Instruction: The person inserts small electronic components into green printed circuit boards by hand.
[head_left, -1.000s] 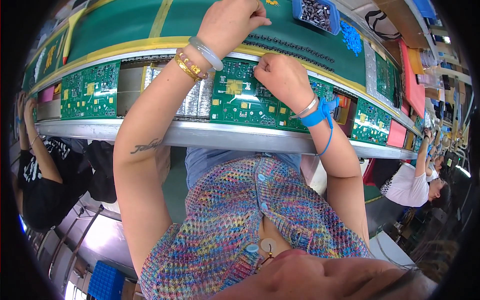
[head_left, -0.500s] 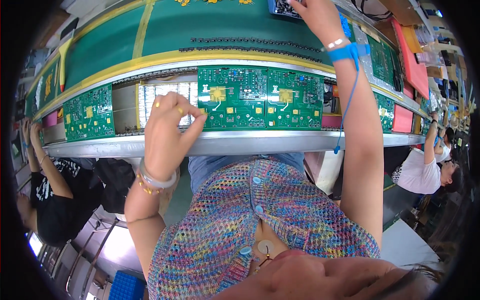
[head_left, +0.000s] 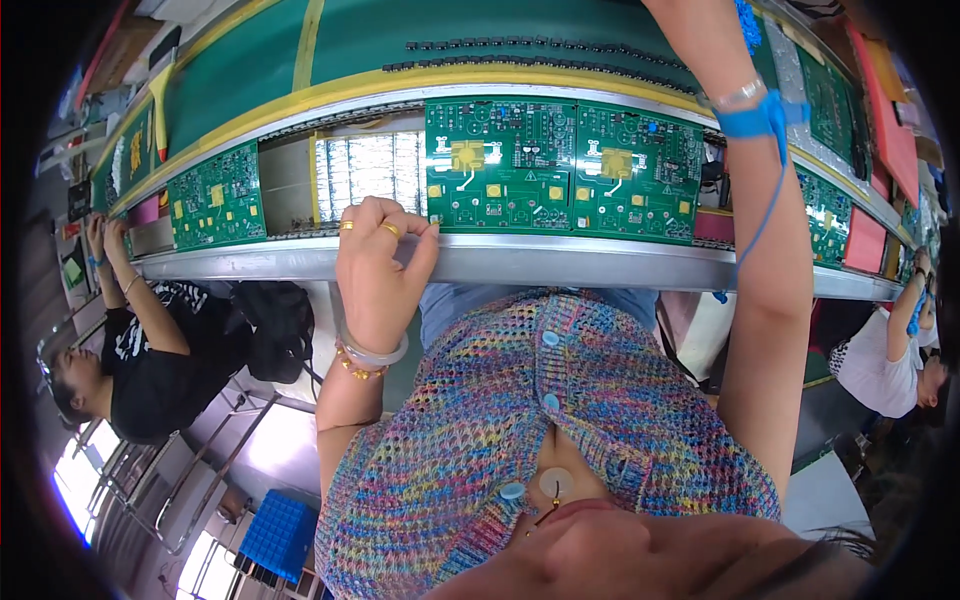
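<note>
Two green circuit boards sit side by side on the rail line in front of me, a left board and a right board. My left hand is at the lower left corner of the left board, its fingers curled and thumb and forefinger together. Whatever is between those fingertips is too small to make out. My right hand reaches far over the green work surface; its fingers are cut off by the top edge. A blue strap with a cord circles that wrist.
Two rows of small black parts lie on the surface beyond the boards. A metal rail runs along the near edge. Another circuit board is on the line at left. A co-worker is at left, another at right.
The view has shifted, so the boards appear further right and higher. My right hand, earlier at a blue tray of dark parts, now runs out of view; the tray has left the picture.
</note>
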